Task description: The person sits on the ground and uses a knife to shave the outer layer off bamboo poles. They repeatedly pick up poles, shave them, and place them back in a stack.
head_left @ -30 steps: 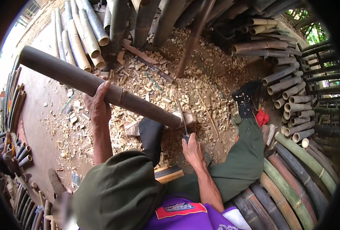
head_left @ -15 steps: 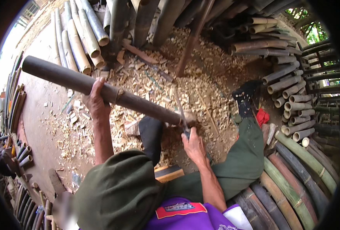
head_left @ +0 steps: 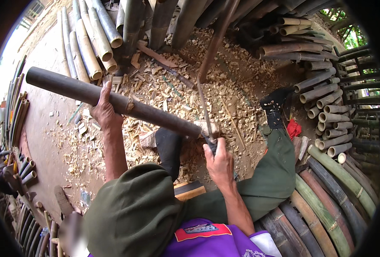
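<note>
A long dark bamboo tube [head_left: 155, 118] lies slantwise before me, its far-left end higher in the picture than its right end. My left hand [head_left: 105, 109] is closed round its left half, thumb over the top and fingers partly hidden beneath. In my right hand [head_left: 220, 162] is a knife [head_left: 204, 105], gripped by its dark handle. The long narrow blade points away from me, beside the tube's right end. Behind that end shows a pale wooden block [head_left: 210, 127]. Whether the blade touches the tube I cannot tell.
Wood chips [head_left: 143, 85] cover the ground. Stacked bamboo tubes [head_left: 327, 115] stand at the right, with bamboo poles [head_left: 323, 201] lower right and more poles [head_left: 98, 38] at the far left. A brown post [head_left: 215, 43] slants down ahead. A red cloth [head_left: 294, 129] lies by my right leg.
My right hand has shifted slightly right and nearer me, and the knife blade now stands more upright in the picture. The bamboo tube's left end has dipped a little; my left hand keeps its grip.
</note>
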A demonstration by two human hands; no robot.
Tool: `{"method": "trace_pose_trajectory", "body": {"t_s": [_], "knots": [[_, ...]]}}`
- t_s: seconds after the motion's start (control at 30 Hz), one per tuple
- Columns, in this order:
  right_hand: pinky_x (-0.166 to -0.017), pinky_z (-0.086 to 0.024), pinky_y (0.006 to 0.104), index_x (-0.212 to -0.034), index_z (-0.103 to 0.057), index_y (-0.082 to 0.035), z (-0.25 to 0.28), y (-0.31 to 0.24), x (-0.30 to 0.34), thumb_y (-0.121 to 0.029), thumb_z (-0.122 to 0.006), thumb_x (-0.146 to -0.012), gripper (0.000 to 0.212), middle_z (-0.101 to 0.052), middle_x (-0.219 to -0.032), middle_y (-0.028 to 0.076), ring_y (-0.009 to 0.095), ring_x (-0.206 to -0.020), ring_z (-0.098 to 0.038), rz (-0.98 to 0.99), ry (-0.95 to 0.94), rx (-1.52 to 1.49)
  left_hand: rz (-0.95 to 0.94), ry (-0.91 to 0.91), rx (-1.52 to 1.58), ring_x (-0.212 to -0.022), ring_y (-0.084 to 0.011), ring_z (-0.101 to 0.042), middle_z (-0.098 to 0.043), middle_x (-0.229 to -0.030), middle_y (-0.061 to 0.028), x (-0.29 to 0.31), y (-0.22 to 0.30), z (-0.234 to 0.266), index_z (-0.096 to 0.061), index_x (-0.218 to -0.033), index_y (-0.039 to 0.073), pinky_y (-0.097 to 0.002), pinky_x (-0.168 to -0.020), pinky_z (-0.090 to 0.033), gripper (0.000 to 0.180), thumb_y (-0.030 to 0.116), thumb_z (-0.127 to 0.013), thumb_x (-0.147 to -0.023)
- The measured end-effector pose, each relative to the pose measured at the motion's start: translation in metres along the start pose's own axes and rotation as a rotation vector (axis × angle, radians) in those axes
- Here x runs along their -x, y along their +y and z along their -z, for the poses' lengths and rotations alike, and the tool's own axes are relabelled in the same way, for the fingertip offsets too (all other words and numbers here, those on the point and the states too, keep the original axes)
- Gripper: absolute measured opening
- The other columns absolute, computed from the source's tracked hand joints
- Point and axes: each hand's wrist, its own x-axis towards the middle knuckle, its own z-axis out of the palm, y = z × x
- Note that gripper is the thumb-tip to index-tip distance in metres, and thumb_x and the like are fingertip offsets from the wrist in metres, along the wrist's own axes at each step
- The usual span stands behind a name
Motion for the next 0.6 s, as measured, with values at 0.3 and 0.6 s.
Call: {"method": "trace_pose_trajectory", "body": {"t_s": [0.3, 0.6], "knots": [[-0.064, -0.054, 0.0592, -0.111, -0.046, -0.001, -0.038, 0.046, -0.015, -0.03, -0.059, -0.104, 0.032, -0.071, -0.085, 0.029, 0.051, -0.076, -0.07, -0.096, -0.132, 0.208, -0.166, -0.044, -0.007, -0.084, -0.0206, -0.07, -0.069, -0.099, -0.0081, 0.015, -0.001, -0.015, -0.064, -0.111, -0.002, -0.0358, -0.077, -0.061, 0.048, 0.006, -0.093, -0.074], [-0.066, -0.055, 0.0563, -0.124, -0.048, 0.001, -0.038, 0.045, 0.001, -0.033, -0.06, -0.104, 0.041, -0.071, -0.09, 0.027, 0.047, -0.077, -0.071, -0.119, -0.062, 0.111, -0.111, -0.133, -0.029, -0.081, -0.0187, -0.069, -0.069, -0.093, -0.0058, 0.017, -0.003, -0.013, -0.066, -0.105, 0.0, -0.0366, -0.073, -0.06, 0.04, 0.004, -0.091, -0.075]]}}
